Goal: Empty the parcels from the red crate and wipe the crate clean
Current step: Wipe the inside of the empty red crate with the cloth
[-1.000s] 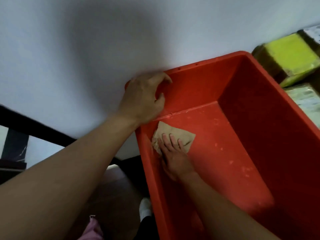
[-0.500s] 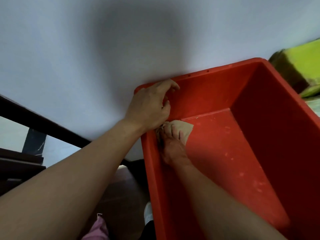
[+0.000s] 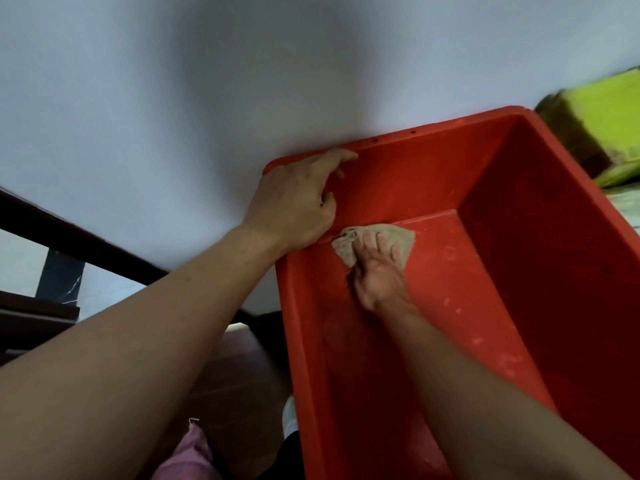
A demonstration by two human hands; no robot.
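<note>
The red crate point(image 3: 540, 258) fills the right half of the view, tilted, with no parcels inside and pale smudges on its floor. My left hand point(image 3: 294, 206) grips the crate's far left corner rim, fingers curled over the edge. My right hand point(image 3: 377, 271) is inside the crate, fingers pressing a tan cloth point(image 3: 388, 237) flat against the floor near the far left inner corner. The cloth's near part is hidden under my fingers.
A yellow-green wrapped parcel point(image 3: 602, 133) lies beyond the crate's right rim, with another pale parcel point(image 3: 627, 206) below it. A white wall is behind the crate. A dark rail point(image 3: 69, 244) runs at left; a white shoe point(image 3: 290, 414) shows below.
My right hand slid the cloth from the left wall up into the far corner, then a little to the right along the far edge. The left hand kept its grip on the rim.
</note>
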